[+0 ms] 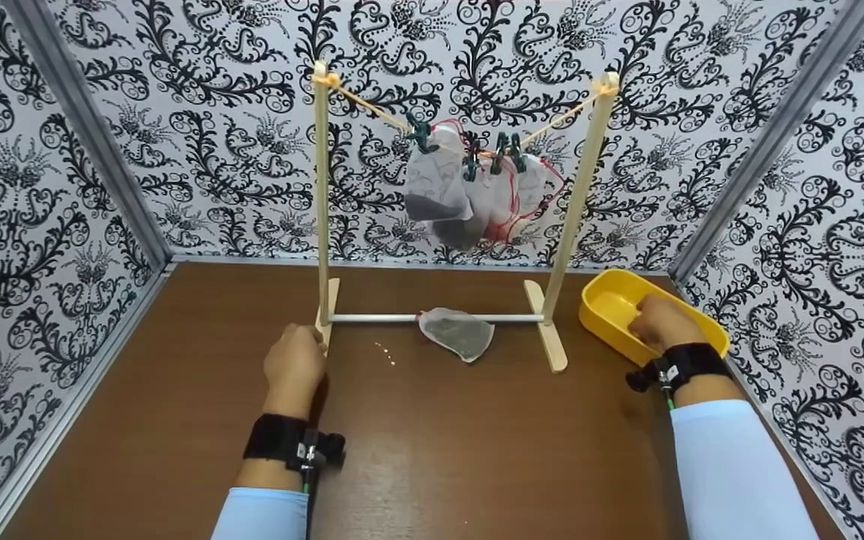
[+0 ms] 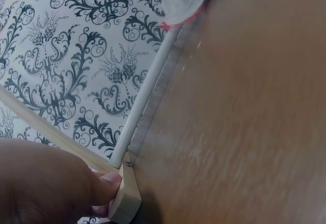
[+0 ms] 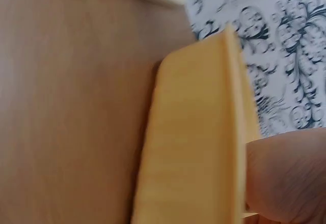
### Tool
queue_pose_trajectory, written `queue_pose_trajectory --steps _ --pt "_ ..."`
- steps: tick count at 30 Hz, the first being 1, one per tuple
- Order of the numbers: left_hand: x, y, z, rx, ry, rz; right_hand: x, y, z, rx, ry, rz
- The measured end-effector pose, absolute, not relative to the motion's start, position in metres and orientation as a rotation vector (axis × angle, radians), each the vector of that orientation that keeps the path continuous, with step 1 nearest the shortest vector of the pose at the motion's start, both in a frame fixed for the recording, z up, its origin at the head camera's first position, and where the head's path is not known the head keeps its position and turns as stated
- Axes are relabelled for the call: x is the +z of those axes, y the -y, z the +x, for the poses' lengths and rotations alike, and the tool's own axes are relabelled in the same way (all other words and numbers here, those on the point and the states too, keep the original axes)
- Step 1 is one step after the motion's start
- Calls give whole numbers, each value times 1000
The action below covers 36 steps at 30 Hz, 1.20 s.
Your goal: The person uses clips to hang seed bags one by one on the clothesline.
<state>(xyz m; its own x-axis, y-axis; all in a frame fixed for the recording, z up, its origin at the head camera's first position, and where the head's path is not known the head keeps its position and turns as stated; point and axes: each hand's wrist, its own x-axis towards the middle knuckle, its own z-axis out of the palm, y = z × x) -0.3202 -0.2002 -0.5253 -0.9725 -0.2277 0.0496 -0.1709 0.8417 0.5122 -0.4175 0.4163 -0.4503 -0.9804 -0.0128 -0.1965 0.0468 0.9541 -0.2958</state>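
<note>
Both hands are sitting wide apart: left hand [image 1: 295,365] pressing curled fingers against the rack foot [image 1: 325,315], right hand [image 1: 661,321] reaching into the far-right yellow tub [image 1: 606,309], its grip hidden

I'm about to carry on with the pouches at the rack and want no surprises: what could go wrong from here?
1. The rack looks light; the left hand holds only its foot, so a tug on the string might tip it.
2. The mesh pouch on the table lies against the crossbar and could snag.
3. The right hand in the yellow tray may shove it.
</note>
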Motion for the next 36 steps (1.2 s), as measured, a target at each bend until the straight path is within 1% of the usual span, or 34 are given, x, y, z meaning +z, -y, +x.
queue_pose_trajectory --steps 2,5,10,15,18,23,27,31,36 --pt "-525 201 -320 -781 2915 328 -443 -408 -416 -511 -2960 45" --pt "-522 202 -320 -751 2916 341 -429 -387 -411 -776 -2967 60" --pt "-503 199 -322 -758 2854 332 -420 -342 -395 -1429 -2735 21" --pt "-468 176 -320 -856 2762 184 -420 -287 -377 -1958 -2384 -102" --pt "-449 156 -314 -926 2711 51 -423 -252 -372 -2140 -2221 -182" --pt "-434 124 -300 -1067 2582 -208 -433 -202 -366 -2237 -2075 -309" --pt "-430 108 -292 -1150 2566 -331 -437 -171 -357 -2180 -2149 -523" --pt "-427 101 -288 -1229 2584 -399 -437 -151 -348 -2041 -2274 -762" --pt "-425 102 -286 -1255 2576 -496 -437 -142 -344 -1964 -2288 -858"
